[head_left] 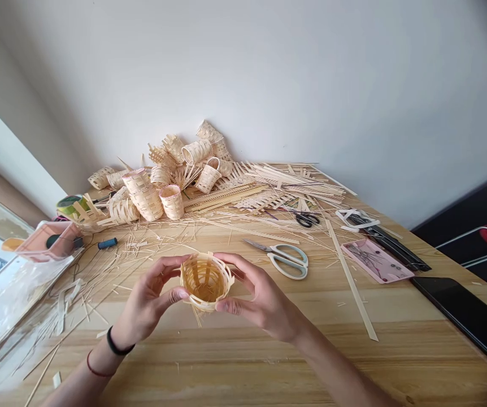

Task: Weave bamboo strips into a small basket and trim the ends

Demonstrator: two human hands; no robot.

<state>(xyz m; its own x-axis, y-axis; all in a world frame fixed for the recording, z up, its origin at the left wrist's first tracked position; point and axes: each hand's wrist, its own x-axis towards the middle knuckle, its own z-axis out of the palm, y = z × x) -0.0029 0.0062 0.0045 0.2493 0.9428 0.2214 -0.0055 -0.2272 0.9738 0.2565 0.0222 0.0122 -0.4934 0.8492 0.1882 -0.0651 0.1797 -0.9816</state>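
A small round basket (206, 282) woven from pale bamboo strips is held between my two hands, its mouth tilted up toward me so the inside shows. My left hand (152, 299) grips its left side, thumb on the near rim and fingers round the far side. On the opposite side, my right hand (260, 294) pinches the rim in the same way. A few thin strip ends stick out below the basket. Behind my right hand, scissors (288, 260) with white and grey handles lie on the wooden table (235, 362).
Several woven baskets (146, 195) are heaped at the back left, beside loose bamboo strips (294, 183). Black scissors (307, 219) lie near the strips. At right are a pink tray (374, 261) of small metal pieces and a black phone-like slab (464, 316). A pink bin (48, 240) stands left.
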